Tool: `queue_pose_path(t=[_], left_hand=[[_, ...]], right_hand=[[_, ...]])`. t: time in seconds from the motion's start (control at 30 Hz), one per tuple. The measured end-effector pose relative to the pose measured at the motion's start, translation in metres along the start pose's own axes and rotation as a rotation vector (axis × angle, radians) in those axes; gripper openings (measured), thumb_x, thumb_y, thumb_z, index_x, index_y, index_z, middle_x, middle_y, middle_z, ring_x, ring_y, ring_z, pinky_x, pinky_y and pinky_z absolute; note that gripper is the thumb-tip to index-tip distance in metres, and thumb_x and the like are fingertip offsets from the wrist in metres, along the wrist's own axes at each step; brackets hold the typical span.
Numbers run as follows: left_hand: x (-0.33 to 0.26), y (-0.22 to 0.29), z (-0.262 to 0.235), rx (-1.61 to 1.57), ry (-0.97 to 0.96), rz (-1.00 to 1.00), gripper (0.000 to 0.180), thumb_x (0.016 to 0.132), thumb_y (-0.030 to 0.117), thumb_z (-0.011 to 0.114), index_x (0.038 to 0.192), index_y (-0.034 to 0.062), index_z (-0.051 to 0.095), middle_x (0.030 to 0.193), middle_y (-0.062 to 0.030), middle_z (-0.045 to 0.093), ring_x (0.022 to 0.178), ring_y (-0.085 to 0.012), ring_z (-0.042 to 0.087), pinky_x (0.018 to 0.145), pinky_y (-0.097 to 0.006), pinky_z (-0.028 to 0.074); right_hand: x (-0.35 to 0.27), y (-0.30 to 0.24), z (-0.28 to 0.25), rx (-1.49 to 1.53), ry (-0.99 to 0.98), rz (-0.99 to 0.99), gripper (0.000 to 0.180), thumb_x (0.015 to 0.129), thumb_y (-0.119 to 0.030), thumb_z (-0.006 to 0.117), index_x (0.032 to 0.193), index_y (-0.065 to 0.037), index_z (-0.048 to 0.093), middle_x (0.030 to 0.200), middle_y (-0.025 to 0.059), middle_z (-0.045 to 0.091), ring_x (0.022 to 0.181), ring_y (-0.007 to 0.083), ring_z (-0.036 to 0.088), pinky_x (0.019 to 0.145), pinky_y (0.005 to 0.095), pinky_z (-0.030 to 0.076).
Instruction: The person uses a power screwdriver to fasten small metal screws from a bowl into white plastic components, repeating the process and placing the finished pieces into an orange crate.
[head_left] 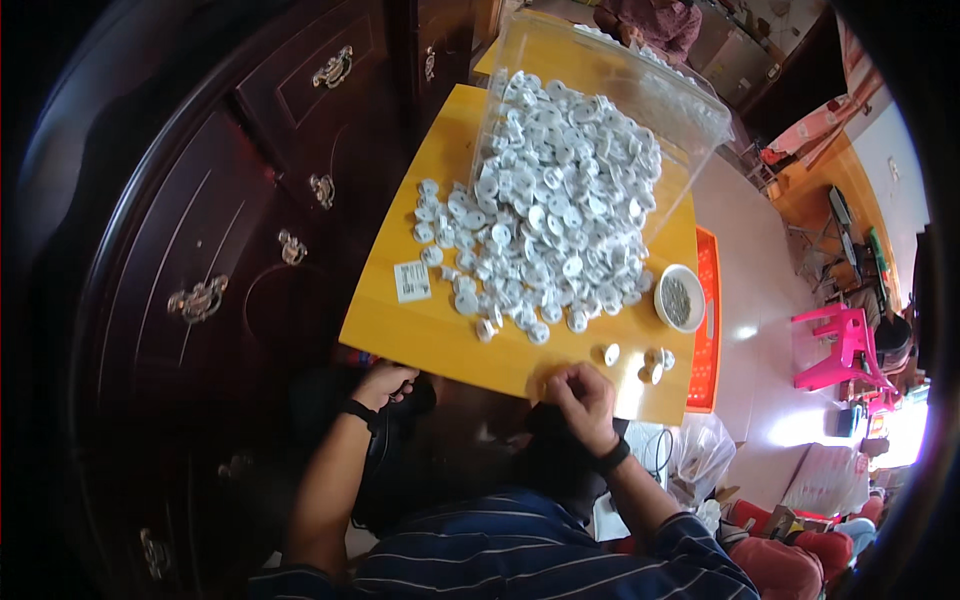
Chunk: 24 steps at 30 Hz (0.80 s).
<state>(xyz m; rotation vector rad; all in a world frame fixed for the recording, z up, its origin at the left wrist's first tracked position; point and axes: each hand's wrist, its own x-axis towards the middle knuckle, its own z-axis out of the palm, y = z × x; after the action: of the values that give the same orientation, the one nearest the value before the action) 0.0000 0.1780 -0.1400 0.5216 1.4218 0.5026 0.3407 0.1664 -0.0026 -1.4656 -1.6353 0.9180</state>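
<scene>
My left hand (385, 385) is closed beside the front left edge of the yellow table (450, 345), just below the tabletop; whatever its curled fingers may hold is hidden. At the front edge, farther right, my right hand (582, 398) has its fingers bent in, and I cannot make out anything in them. A big heap of small round white plastic parts (560, 200) spreads over the tabletop. Three loose parts lie nearer my right hand, among them a single white disc (611, 354). A white bowl (664, 314) of small metal pieces (677, 300) stands at the right.
A clear plastic bin (690, 95) lies tipped behind the heap. On the table's left is a printed white card (412, 281). An orange crate (707, 340) sits along the right side. Dark wooden drawers (290, 130) flank the left. Another person (665, 25) is across the table.
</scene>
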Motion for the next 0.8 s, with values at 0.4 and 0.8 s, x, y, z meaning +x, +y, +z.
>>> queue_pose_path(t=[0.4,0.8], left_hand=[[-0.215,-0.042,0.033,-0.008,-0.074,0.309,0.049,0.091,0.013,0.063,0.137,0.0034,0.049,0.104,-0.0055,0.066,0.077,-0.0076,0.059,0.053,-0.019,0.045],[-0.303,-0.055,0.055,-0.181,-0.210,0.485,0.058,0.088,0.013,0.064,0.140,-0.0018,0.043,0.110,-0.0108,0.064,0.077,-0.0100,0.059,0.057,-0.019,0.046]], right_hand=[[-0.004,0.015,-0.002,0.299,-0.004,0.009,0.016,0.092,-0.016,0.068,0.085,-0.002,0.064,0.067,-0.0038,0.058,0.061,0.0025,0.051,0.056,0.0219,0.043],[-0.055,-0.029,0.038,0.901,-0.504,0.290,0.024,0.101,-0.024,0.058,0.119,-0.007,0.059,0.100,0.0021,0.066,0.082,0.0093,0.064,0.072,0.0228,0.053]])
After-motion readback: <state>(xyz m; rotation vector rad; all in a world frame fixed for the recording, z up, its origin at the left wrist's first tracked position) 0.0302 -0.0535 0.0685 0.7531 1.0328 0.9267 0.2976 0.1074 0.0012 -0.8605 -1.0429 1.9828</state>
